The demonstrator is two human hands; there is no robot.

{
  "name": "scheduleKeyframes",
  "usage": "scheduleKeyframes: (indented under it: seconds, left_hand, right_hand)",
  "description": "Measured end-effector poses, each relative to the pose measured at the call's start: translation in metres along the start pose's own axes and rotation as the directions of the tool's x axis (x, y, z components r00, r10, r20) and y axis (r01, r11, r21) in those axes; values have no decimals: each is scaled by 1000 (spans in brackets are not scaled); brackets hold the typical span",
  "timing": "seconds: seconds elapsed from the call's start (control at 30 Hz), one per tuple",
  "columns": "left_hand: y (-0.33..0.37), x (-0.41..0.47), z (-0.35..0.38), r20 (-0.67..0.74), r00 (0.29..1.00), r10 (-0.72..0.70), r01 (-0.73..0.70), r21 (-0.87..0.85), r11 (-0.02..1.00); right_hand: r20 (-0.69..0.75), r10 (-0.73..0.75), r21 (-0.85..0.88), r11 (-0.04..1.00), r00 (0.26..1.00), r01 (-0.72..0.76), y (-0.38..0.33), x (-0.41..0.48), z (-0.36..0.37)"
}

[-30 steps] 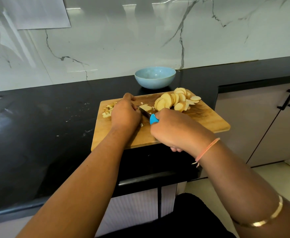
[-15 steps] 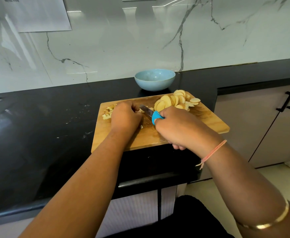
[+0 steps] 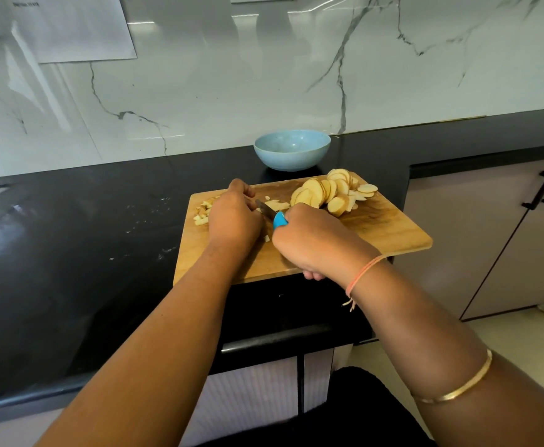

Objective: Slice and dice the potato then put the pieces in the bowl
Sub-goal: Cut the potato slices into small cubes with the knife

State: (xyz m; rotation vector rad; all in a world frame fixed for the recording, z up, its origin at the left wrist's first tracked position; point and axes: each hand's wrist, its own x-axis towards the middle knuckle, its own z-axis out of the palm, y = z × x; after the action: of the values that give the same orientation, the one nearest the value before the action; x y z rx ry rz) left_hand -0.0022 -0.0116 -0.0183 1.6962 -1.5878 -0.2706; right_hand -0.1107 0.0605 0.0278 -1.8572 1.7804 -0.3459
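A black tabletop (image 3: pixel 70 253) carries a wooden cutting board (image 3: pixel 377 233), with the empty blue bowl (image 3: pixel 291 150) just behind the board's far edge. The right grip (image 3: pixel 312 240) is closed tight round the blue handle of a knife (image 3: pixel 279 220), its blade angled toward the left grip (image 3: pixel 233 217), whose fingers curl down onto the board; whether they pin anything I cannot tell. Potato slices (image 3: pixel 325 191) lie fanned at the board's far right, a cut piece (image 3: pixel 277 205) sits by the blade, and diced bits (image 3: pixel 201 214) lie at the left edge.

Bright, sharp; glare streaks the marble wall (image 3: pixel 264 75) (edges bow).
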Motion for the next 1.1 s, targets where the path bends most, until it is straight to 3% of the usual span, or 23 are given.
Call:
scheduleKeyframes:
  seconds: [0.17, 0.3, 0.53, 0.9, 1.0, 1.1]
  left_hand:
    - [0, -2, 1, -24, 1000, 3, -2, 31, 1000]
    - [0, -2, 0, -40, 999, 2, -1, 33, 999]
    - [0, -1, 0, -56, 998, -19, 22, 53, 998]
    - [0, -1, 0, -32, 999, 10, -6, 126, 992]
    - [-3, 0, 0, -55, 998, 40, -33, 123, 992]
    - [-3, 1, -1, -62, 997, 47, -40, 121, 992]
  right_hand:
    - [48, 10, -34, 999, 999, -8, 8, -15, -6]
    - [118, 135, 27, 990, 984, -139, 12, -24, -20]
    - [-69, -16, -5, 1000, 998, 15, 17, -22, -12]
    - [-68, -33, -20, 999, 997, 32, 18, -14, -7]
    - [-226, -63, -140, 990, 972, 32, 28, -15, -9]
    - [-247, -79, -228, 973, 966, 22, 28, -15, -5]
